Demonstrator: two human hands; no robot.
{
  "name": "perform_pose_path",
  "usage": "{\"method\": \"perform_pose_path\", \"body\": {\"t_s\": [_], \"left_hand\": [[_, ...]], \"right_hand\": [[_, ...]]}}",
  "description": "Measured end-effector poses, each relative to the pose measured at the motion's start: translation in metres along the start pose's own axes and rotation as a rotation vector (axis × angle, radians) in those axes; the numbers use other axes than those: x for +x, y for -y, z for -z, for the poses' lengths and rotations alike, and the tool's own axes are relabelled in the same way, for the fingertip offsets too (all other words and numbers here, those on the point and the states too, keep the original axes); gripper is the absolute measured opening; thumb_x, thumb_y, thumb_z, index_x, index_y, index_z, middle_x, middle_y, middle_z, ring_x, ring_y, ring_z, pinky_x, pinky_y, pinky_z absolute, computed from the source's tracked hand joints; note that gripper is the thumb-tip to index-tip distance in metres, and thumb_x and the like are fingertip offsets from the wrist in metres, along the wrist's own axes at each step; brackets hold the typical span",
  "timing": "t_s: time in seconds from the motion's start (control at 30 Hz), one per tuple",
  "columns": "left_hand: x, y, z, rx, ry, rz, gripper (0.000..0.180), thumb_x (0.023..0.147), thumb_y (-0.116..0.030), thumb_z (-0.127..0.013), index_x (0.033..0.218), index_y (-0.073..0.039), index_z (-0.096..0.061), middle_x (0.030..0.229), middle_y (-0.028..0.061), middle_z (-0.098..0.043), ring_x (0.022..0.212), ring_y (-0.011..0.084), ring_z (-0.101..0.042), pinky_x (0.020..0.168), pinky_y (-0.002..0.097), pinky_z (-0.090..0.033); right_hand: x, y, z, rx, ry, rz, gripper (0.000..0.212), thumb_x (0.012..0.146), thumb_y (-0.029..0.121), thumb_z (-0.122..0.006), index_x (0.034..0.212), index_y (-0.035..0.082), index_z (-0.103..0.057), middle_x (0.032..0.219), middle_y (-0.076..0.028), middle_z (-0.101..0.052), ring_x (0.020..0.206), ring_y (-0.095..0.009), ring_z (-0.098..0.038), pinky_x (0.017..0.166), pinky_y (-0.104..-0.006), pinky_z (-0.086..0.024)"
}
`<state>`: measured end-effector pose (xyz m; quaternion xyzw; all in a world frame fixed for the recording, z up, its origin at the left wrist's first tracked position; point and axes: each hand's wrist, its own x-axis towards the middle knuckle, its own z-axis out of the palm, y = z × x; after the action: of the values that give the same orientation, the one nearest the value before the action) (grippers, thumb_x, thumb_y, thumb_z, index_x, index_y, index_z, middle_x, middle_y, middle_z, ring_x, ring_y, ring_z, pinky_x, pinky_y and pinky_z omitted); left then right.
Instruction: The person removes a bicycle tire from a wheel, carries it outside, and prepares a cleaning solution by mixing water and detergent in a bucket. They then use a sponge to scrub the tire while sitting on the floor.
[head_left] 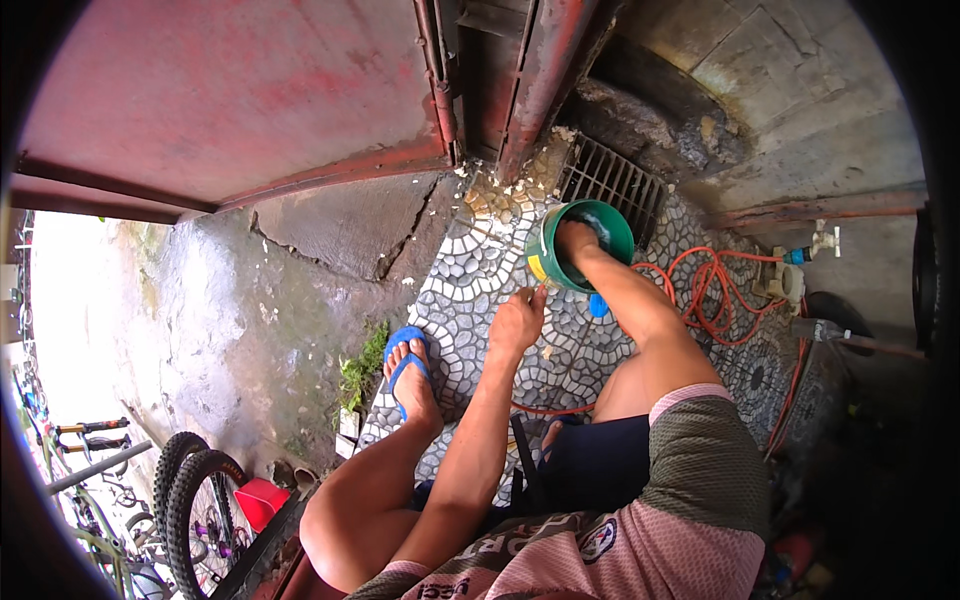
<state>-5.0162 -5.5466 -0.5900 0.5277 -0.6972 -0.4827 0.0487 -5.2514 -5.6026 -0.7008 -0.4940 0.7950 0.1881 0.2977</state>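
Observation:
A green bucket (618, 226) stands tilted on the pebble-patterned tiles, with a yellow and white label on its side. Inside it, my right hand (577, 240) reaches down to whitish, sudsy-looking water; the fingers are hidden by the hand and the bucket. Just below the bucket's near left side is my left hand (517, 322), its fingers curled together. Whether they grip the bucket's handle or some small thing, I cannot make out. A small blue piece (598, 305) lies beside the bucket under my right forearm.
An orange hose (708, 292) lies coiled to the right, near a wall tap (825, 241). Behind the bucket is a metal drain grate (612, 178). A red metal gate (250, 90) stands at the upper left. Bicycle wheels (205, 500) and a red container (262, 503) are at the lower left.

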Motion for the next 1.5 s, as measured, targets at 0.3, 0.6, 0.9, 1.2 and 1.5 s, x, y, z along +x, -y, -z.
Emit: {"method": "perform_pose_path", "body": {"t_s": [0.3,0.6,0.9,1.2,1.5], "left_hand": [[-0.003,-0.001,-0.002,-0.032,0.012,0.037,0.052,0.105,-0.05,-0.052,0.103,-0.002,-0.073,0.091,0.0328,-0.069,0.095,0.0521,-0.067,0.082,0.0579,-0.052],[-0.004,0.007,0.003,0.008,0.006,0.029,0.048,0.106,-0.048,-0.05,0.106,-0.006,-0.073,0.094,0.0324,-0.07,0.094,0.0525,-0.068,0.082,0.0592,-0.053],[0.002,0.008,-0.002,0.003,-0.003,-0.05,0.045,0.106,-0.045,-0.051,0.103,-0.005,-0.072,0.093,0.0317,-0.071,0.091,0.0532,-0.068,0.08,0.0604,-0.053],[-0.003,0.005,-0.001,-0.038,0.039,-0.055,0.045,0.106,-0.044,-0.049,0.104,-0.005,-0.071,0.094,0.0314,-0.071,0.093,0.0534,-0.067,0.081,0.0608,-0.053],[0.005,0.025,0.009,-0.016,-0.015,-0.024,0.047,0.106,-0.046,-0.05,0.1,-0.003,-0.07,0.091,0.0326,-0.07,0.09,0.0534,-0.067,0.079,0.0609,-0.052]], "right_hand": [[-0.039,0.011,0.007,-0.184,0.198,0.259,0.051,0.102,0.026,-0.053,0.151,0.013,-0.051,0.152,-0.015,-0.054,0.142,-0.041,-0.05,0.109,-0.0563,-0.048],[-0.035,0.008,-0.01,-0.14,0.024,0.256,0.047,0.099,0.02,-0.056,0.145,0.012,-0.058,0.163,-0.021,-0.034,0.147,-0.049,-0.037,0.108,-0.0559,-0.05],[-0.048,-0.002,0.034,-0.009,-0.193,0.244,0.045,0.09,0.013,-0.061,0.133,-0.001,-0.062,0.115,-0.029,-0.071,0.109,-0.043,-0.071,0.09,-0.0494,-0.058],[-0.033,-0.007,-0.016,0.178,0.064,-0.124,0.05,0.103,0.033,-0.05,0.145,0.007,-0.053,0.152,-0.023,-0.049,0.13,-0.037,-0.062,0.106,-0.0549,-0.049],[-0.02,-0.001,0.032,-0.02,0.011,0.09,0.058,0.086,0.028,-0.073,0.139,0.009,-0.063,0.135,-0.023,-0.066,0.13,-0.035,-0.062,0.108,-0.0481,-0.05]]}}
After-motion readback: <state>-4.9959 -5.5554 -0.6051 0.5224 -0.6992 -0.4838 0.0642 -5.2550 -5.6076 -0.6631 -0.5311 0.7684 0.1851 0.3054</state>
